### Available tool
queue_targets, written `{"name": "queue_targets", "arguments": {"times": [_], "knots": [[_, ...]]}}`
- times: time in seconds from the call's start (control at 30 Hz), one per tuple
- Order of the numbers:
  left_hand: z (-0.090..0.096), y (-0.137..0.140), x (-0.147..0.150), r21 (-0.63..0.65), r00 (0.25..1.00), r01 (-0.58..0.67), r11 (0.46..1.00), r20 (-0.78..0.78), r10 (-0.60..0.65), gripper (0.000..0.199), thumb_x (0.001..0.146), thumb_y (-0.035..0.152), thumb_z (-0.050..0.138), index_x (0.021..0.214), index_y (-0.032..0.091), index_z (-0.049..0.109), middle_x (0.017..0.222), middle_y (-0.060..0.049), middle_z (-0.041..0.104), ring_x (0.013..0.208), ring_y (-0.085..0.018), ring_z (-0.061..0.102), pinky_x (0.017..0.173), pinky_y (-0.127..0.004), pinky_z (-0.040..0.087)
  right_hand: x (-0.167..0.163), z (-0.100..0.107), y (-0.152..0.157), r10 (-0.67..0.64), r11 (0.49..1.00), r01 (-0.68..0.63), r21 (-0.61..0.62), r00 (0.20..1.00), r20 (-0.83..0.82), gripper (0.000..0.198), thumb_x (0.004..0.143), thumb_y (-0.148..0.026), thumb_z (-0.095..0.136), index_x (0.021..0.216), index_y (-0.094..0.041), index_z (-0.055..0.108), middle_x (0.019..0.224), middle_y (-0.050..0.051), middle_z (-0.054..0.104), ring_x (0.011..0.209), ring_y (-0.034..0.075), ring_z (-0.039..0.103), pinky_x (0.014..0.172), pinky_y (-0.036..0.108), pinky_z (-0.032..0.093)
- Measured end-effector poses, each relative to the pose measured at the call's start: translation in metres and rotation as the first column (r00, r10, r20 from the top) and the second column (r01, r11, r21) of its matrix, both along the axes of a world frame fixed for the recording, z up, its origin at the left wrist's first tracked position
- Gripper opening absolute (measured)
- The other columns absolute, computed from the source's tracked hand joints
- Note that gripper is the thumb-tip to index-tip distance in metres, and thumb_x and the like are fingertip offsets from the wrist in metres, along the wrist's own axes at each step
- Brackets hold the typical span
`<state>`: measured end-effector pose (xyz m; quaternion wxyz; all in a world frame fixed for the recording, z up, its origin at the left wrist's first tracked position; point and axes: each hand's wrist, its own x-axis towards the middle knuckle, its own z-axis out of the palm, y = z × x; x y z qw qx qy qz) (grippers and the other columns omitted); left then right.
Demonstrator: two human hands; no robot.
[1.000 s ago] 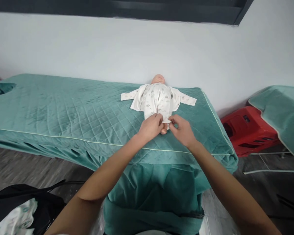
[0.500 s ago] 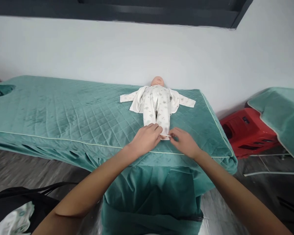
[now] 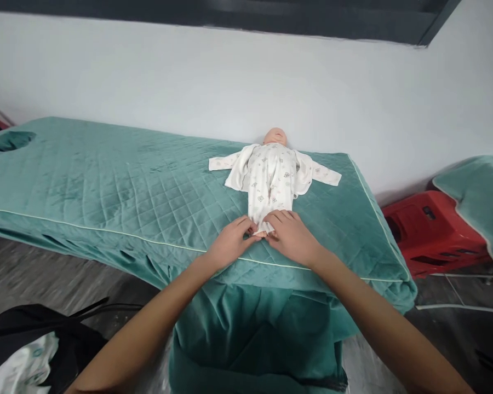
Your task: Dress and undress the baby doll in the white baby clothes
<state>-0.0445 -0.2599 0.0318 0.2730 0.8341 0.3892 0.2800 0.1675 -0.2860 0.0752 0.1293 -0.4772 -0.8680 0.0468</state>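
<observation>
A baby doll [image 3: 275, 135] lies on its back on the green quilted bed, its head toward the wall. White patterned trousers [image 3: 270, 175] cover its legs and reach up over the belly. Its white jacket [image 3: 239, 169] is spread out to both sides, sleeves stretched wide. My left hand [image 3: 235, 239] pinches the trouser cuff from the left, at the leg on that side. From the right, my right hand [image 3: 290, 232] has its fingers closed on the same cuff. A bit of the doll's foot shows between my hands. The other foot is hidden behind my right hand.
The green bed [image 3: 148, 180] stands along a white wall, with a face hole [image 3: 12, 140] at its far left. A red plastic stool [image 3: 439, 232] is at the right, beside another green-covered surface [image 3: 476, 191]. A black bag [image 3: 66, 339] with patterned cloth lies lower left.
Both hands have moved from the cuff of the doll's right-side leg in view to the left-side one. The view has shifted slightly, and the trouser legs now lie closer together.
</observation>
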Motion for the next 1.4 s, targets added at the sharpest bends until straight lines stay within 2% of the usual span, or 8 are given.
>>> {"name": "queue_targets", "arguments": {"times": [0.23,0.47,0.8,0.93,1.03,1.13,1.23,1.4], "knots": [[-0.001,0.002,-0.010,-0.086,0.992,0.014,0.996,0.127,-0.003,0.012,0.097,0.026,0.055,0.092,0.021,0.064,0.093,-0.002,0.066,0.088,-0.017,0.063,0.082,-0.031,0.049,-0.008,-0.010,0.008,0.003,0.998,-0.012,0.069,0.992,0.125,0.011,0.094,-0.015,0.054,0.101,-0.019,0.063,0.102,0.009,0.065,0.101,0.027,0.054,0.103,0.046,0.033],[0.008,-0.010,-0.013,-0.110,0.965,-0.017,0.994,0.258,0.045,0.016,0.099,0.028,0.054,0.089,0.021,0.065,0.094,-0.004,0.066,0.090,-0.016,0.064,0.084,-0.030,0.051,-0.004,-0.006,0.007,0.072,0.995,-0.068,0.079,0.996,-0.051,0.012,0.096,-0.017,0.054,0.093,-0.021,0.065,0.098,0.006,0.063,0.096,0.023,0.052,0.094,0.041,0.038],[-0.014,0.005,-0.023,-0.287,0.957,0.000,0.958,0.278,0.083,0.014,0.098,0.032,0.057,0.092,0.022,0.065,0.090,-0.002,0.068,0.085,-0.016,0.065,0.080,-0.030,0.052,-0.003,-0.005,0.003,0.202,0.979,-0.203,0.004,0.972,-0.120,0.016,0.094,-0.011,0.053,0.096,-0.023,0.063,0.103,0.005,0.066,0.098,0.022,0.053,0.100,0.046,0.041],[-0.018,0.041,-0.020,-0.058,0.987,-0.079,0.995,0.136,0.086,0.016,0.100,0.027,0.050,0.100,0.020,0.065,0.098,-0.005,0.069,0.093,-0.019,0.064,0.087,-0.035,0.053,0.010,0.001,0.016,0.232,0.969,-0.246,0.012,0.892,-0.389,0.016,0.097,-0.014,0.052,0.101,-0.026,0.062,0.101,0.003,0.069,0.099,0.020,0.061,0.105,0.045,0.044],[-0.023,0.077,-0.011,0.266,0.977,-0.165,0.950,-0.086,0.194,0.024,0.098,0.019,0.047,0.113,0.018,0.065,0.119,-0.013,0.067,0.117,-0.028,0.060,0.102,-0.046,0.049,0.035,-0.010,0.045,-0.005,0.987,0.090,0.131,0.841,-0.541,0.021,0.096,-0.011,0.047,0.102,-0.025,0.061,0.103,0.007,0.068,0.101,0.023,0.063,0.092,0.042,0.051],[-0.024,0.110,0.002,0.406,0.919,-0.171,0.898,-0.264,0.294,0.035,0.096,0.014,0.045,0.125,0.013,0.063,0.132,-0.018,0.062,0.137,-0.034,0.048,0.113,-0.052,0.042,0.061,-0.034,0.081,-0.269,0.896,0.407,0.180,0.818,-0.509,0.027,0.089,-0.007,0.044,0.101,-0.022,0.062,0.103,0.011,0.066,0.102,0.026,0.061,0.092,0.045,0.052],[-0.023,0.136,0.012,0.399,0.898,-0.084,0.913,-0.366,0.243,0.036,0.096,0.012,0.042,0.123,0.009,0.066,0.131,-0.019,0.064,0.140,-0.033,0.047,0.119,-0.049,0.038,0.076,-0.057,0.108,-0.257,0.926,0.328,0.186,0.910,-0.325,0.032,0.085,-0.005,0.044,0.105,-0.019,0.065,0.114,0.015,0.067,0.110,0.030,0.058,0.098,0.049,0.050],[-0.023,0.165,0.016,0.257,0.930,0.131,0.958,-0.366,-0.029,0.034,0.095,0.020,0.047,0.122,0.018,0.068,0.125,-0.013,0.068,0.122,-0.027,0.061,0.106,-0.038,0.050,0.084,-0.069,0.121,-0.135,0.965,0.162,0.207,0.981,-0.139,0.030,0.089,-0.015,0.054,0.117,-0.018,0.066,0.130,0.016,0.064,0.127,0.032,0.053,0.115,0.053,0.038]]}}
